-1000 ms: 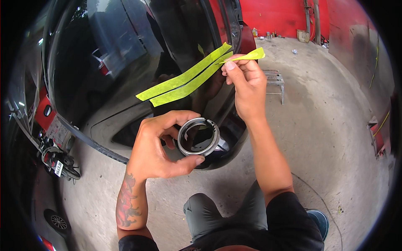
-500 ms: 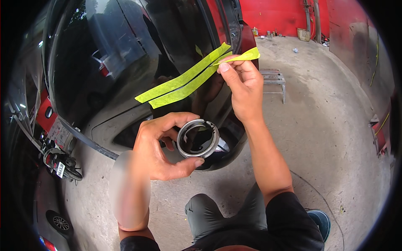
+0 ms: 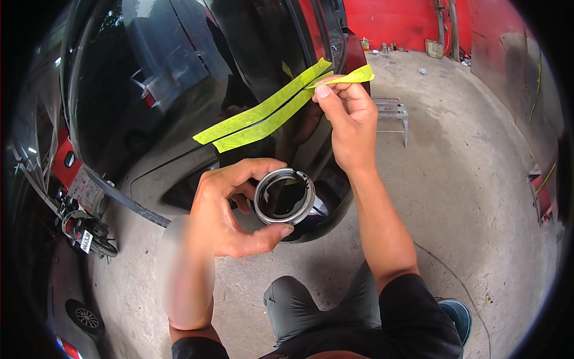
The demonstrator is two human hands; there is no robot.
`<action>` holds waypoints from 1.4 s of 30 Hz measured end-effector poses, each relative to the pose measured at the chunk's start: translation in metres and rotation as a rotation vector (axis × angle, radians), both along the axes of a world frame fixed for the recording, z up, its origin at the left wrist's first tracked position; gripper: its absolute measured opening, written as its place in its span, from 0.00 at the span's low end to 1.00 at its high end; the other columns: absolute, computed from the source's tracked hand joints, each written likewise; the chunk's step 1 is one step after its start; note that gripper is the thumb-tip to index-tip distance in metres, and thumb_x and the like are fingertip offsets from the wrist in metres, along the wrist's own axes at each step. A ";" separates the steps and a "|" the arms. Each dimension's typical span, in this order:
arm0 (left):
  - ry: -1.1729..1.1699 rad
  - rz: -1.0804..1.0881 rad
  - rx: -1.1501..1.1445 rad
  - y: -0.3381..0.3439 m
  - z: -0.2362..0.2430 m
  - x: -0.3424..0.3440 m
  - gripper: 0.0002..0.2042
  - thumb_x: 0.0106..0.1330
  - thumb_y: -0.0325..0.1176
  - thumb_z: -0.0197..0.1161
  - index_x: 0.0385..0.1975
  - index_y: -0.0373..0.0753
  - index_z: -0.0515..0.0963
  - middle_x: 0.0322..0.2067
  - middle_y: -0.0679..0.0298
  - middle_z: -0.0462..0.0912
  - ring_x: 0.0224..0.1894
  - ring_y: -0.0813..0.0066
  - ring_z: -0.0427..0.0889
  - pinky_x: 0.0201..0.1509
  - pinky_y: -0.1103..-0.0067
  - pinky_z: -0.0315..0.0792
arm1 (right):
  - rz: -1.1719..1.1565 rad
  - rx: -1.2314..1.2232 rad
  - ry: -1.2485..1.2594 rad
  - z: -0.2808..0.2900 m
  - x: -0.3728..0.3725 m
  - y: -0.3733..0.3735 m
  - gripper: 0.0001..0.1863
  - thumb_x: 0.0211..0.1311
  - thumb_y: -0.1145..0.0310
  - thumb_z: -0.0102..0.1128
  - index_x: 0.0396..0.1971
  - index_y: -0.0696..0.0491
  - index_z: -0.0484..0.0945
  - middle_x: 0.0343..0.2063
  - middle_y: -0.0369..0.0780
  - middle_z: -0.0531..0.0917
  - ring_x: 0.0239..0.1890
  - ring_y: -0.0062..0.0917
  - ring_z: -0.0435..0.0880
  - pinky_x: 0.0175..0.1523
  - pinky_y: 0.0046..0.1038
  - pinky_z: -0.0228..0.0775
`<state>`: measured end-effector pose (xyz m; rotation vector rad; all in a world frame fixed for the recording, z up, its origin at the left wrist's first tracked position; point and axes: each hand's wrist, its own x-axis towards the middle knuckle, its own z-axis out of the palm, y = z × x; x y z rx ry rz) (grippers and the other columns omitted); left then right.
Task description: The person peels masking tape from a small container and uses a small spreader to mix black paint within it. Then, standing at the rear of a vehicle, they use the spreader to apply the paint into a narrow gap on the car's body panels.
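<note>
My left hand (image 3: 230,209) grips a small round metal tin (image 3: 312,194) between thumb and fingers. The tin's inside is dark and glossy; whether that is liquid I cannot tell. Pinched in my right hand (image 3: 353,125) is a folded piece of yellow-green masking tape (image 3: 357,75), wide at its free end and narrow at the fingertips. Those fingertips are at the upper right end of two long tape strips stuck on a black car (image 3: 179,119). The upper strip (image 3: 257,107) and lower strip (image 3: 263,127) run side by side, with a thin dark line between them.
A low metal bench (image 3: 391,110) stands on the concrete floor (image 3: 454,197) to the right of the car. A motorcycle (image 3: 84,230) and a grey car (image 3: 78,305) are at the left. A thin cable (image 3: 454,275) lies near my shoe (image 3: 455,320).
My right hand has shifted very slightly right and down with the folded tape. My left hand still holds the tin in nearly the same place.
</note>
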<state>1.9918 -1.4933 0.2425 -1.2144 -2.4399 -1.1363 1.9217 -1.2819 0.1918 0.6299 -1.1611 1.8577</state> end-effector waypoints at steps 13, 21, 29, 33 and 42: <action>0.000 0.013 0.001 0.001 0.001 0.001 0.32 0.33 0.36 0.77 0.47 0.37 0.82 0.34 0.67 0.87 0.28 0.79 0.84 0.28 0.85 0.72 | -0.008 -0.015 -0.009 0.001 0.000 -0.001 0.08 0.69 0.70 0.62 0.42 0.57 0.79 0.36 0.33 0.82 0.39 0.14 0.78 0.45 0.19 0.68; -0.017 0.012 0.006 0.002 0.000 0.000 0.32 0.33 0.36 0.77 0.47 0.37 0.82 0.34 0.67 0.87 0.28 0.80 0.84 0.28 0.85 0.71 | -0.029 -0.043 0.034 -0.001 -0.002 0.000 0.08 0.69 0.69 0.62 0.42 0.57 0.79 0.33 0.34 0.82 0.34 0.12 0.75 0.36 0.17 0.62; -0.007 0.012 0.003 0.001 0.002 0.002 0.33 0.33 0.36 0.77 0.47 0.37 0.82 0.35 0.66 0.87 0.28 0.79 0.84 0.29 0.84 0.72 | -0.012 -0.045 0.043 0.000 -0.003 0.000 0.08 0.69 0.69 0.62 0.42 0.57 0.79 0.32 0.34 0.82 0.32 0.12 0.74 0.36 0.17 0.62; -0.002 0.009 -0.010 0.002 0.001 0.001 0.32 0.33 0.36 0.77 0.47 0.37 0.82 0.35 0.66 0.87 0.28 0.79 0.84 0.29 0.84 0.72 | -0.015 -0.042 0.035 -0.001 -0.003 0.001 0.08 0.69 0.69 0.62 0.42 0.57 0.80 0.32 0.34 0.82 0.33 0.11 0.75 0.36 0.17 0.62; -0.003 0.006 0.002 0.002 0.001 0.001 0.32 0.33 0.35 0.77 0.47 0.37 0.82 0.34 0.67 0.87 0.28 0.79 0.84 0.28 0.84 0.72 | 0.024 -0.012 0.039 -0.002 -0.001 -0.001 0.08 0.69 0.70 0.62 0.43 0.58 0.79 0.36 0.34 0.81 0.39 0.15 0.77 0.46 0.19 0.68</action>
